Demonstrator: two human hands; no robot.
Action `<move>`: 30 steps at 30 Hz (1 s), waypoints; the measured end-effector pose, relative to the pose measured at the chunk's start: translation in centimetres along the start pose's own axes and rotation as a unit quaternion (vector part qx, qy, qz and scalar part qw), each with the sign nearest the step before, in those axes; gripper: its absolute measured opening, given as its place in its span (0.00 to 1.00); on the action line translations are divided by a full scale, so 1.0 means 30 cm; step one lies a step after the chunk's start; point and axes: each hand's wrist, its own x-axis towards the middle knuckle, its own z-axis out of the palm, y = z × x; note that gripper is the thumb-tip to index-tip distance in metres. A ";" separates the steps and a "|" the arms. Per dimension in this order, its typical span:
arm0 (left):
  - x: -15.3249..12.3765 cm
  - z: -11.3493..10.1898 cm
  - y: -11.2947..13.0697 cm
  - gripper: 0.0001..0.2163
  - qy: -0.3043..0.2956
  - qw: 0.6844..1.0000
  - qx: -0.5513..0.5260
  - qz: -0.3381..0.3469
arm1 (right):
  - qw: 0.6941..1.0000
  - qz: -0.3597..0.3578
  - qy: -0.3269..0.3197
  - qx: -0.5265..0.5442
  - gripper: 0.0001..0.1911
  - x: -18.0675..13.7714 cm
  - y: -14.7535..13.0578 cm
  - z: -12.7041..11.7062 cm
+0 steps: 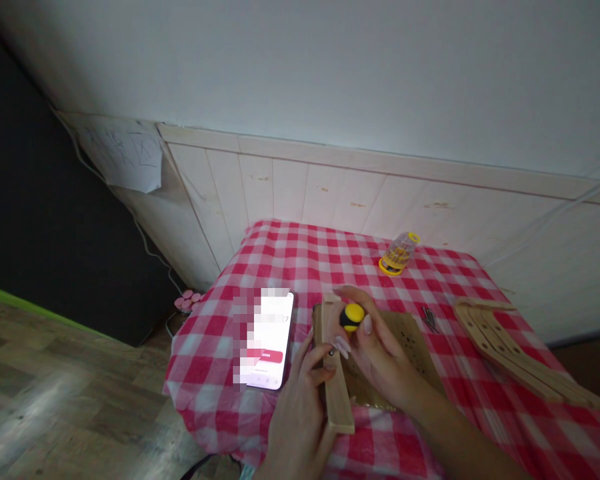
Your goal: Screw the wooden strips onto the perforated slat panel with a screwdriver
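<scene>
Head view: the left hand [299, 403] is closed on a wooden piece [339, 403] and grips it from its left side, with fingertips upon its upper face. This piece lies just right of the left palm, and its near end reaches past the fingers toward the person. The right hand [383, 357] has its fingers bent around a yellow-and-black handle [353, 317], which is held directly above the far half of the same piece. Between the two hands a small dark metal part [333, 351] can be seen — whether it is a tool tip or a screw, I cannot tell.

Below lies a brown board [413, 347] with small dark holes, on the bench [210, 360] with its red-and-white checked cloth. Just left of the left hand lies a lit phone [273, 340]; right of the board are loose screws [429, 319] and, farther right, joined wooden slats [510, 357]. A clear container [401, 255] with yellow ends stands near the wall — well apart from both hands.
</scene>
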 end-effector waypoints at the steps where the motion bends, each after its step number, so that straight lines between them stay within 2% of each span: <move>1: 0.000 0.000 0.001 0.18 0.004 1.000 -0.004 -0.001 | 1.000 0.005 -0.002 -0.004 0.17 0.000 0.003 -0.001; 11: 0.003 -0.001 0.005 0.17 0.008 1.000 -0.010 -0.007 | 0.999 -0.022 0.016 -0.025 0.17 0.005 0.031 -0.004; 24: 0.005 0.001 -0.003 0.19 0.005 1.000 -0.021 -0.007 | 0.998 -0.010 0.021 -0.054 0.19 0.006 0.020 0.011; 30: -0.004 -0.002 -0.023 0.22 -0.020 1.000 -0.019 0.002 | 0.998 -0.021 0.034 -0.045 0.18 0.008 0.026 0.007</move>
